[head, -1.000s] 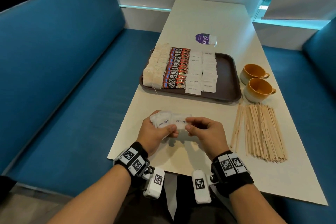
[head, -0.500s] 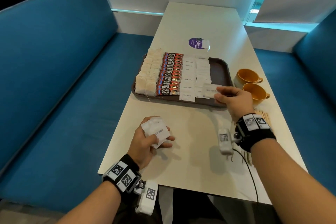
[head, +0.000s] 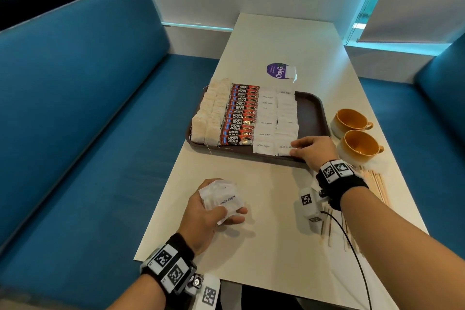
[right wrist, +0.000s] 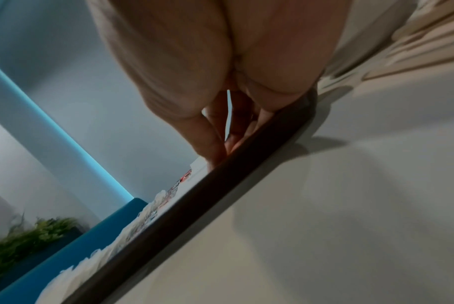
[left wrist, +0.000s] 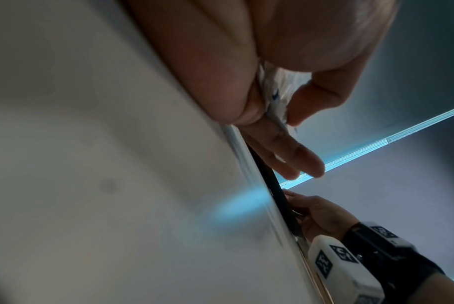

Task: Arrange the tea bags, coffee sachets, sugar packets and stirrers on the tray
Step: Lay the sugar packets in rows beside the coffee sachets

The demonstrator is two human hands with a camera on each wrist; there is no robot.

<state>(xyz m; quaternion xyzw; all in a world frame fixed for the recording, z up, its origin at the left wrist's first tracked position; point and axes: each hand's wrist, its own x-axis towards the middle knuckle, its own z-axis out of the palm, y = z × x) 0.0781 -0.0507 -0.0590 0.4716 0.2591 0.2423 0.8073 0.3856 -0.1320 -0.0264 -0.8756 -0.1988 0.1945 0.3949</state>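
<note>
The brown tray [head: 314,108] holds rows of tea bags [head: 208,113], red coffee sachets [head: 241,113] and two columns of white sugar packets [head: 266,121]. My right hand [head: 295,148] pinches the edge of one sugar packet [head: 283,146] lying at the near end of the right column. Its fingers [right wrist: 215,144] point down just past the tray rim [right wrist: 220,185]. My left hand [head: 226,215] rests on the table in front of the tray and grips a small stack of sugar packets [head: 224,199], pinched between thumb and fingers [left wrist: 275,92]. Wooden stirrers [head: 377,184] lie on the table to the right, partly behind my right arm.
Two orange cups [head: 349,121] [head: 359,146] stand right of the tray, close to my right hand. A purple sticker [head: 278,71] lies beyond the tray. The tray's right strip is bare. Blue benches flank the table on both sides.
My right hand left the left hand, carried one sugar packet to the tray and lowered it at the near end of the right column. The left hand kept its stack.
</note>
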